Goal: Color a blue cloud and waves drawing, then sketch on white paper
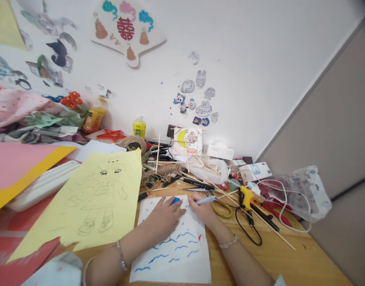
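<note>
My left hand [166,217] lies flat on a white sheet of paper [173,250] with its fingers stretched out, pressing it to the wooden table [289,262]. The sheet carries several blue wavy lines and a blue patch by my fingertips. My right hand [202,208] is closed round a light blue marker [205,200] whose tip meets the top of the sheet. Both wrists wear bracelets.
A yellow sheet with a pencil drawing of a figure [93,198] lies to the left over pink and orange paper. Behind the hands are bamboo sticks, pens, twine, a yellow glue gun [246,197], scissors, a plastic bag [304,190] and two bottles against the wall.
</note>
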The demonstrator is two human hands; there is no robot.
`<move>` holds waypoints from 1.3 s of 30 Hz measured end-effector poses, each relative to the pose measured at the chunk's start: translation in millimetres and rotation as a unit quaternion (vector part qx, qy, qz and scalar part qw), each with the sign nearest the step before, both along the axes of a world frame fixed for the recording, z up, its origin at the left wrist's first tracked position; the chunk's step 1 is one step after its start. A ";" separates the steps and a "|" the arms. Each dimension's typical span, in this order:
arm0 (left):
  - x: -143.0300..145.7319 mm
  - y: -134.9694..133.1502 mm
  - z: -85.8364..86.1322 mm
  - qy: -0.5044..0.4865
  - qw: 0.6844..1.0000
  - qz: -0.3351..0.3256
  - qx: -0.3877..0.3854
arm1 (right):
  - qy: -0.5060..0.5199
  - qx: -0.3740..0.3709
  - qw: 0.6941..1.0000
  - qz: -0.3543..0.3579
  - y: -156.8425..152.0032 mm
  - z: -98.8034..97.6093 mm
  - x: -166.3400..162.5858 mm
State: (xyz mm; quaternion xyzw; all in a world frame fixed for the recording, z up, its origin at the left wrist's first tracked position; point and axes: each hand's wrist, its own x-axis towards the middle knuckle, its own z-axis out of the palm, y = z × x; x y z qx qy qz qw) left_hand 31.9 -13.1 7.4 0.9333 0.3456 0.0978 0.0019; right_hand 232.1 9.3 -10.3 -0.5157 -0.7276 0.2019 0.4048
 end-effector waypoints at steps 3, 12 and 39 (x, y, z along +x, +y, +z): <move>-1.1 3.8 0.5 0.006 1.000 0.026 0.003 | 0.020 -0.016 1.000 -0.002 -1.8 0.3 0.4; -3.1 6.0 7.3 0.030 0.996 0.086 -0.004 | 0.024 -0.035 0.998 0.053 -8.6 5.1 -5.3; -0.3 3.0 8.2 0.046 0.994 0.094 -0.020 | -0.007 -0.024 0.998 0.063 -3.8 -0.2 -6.7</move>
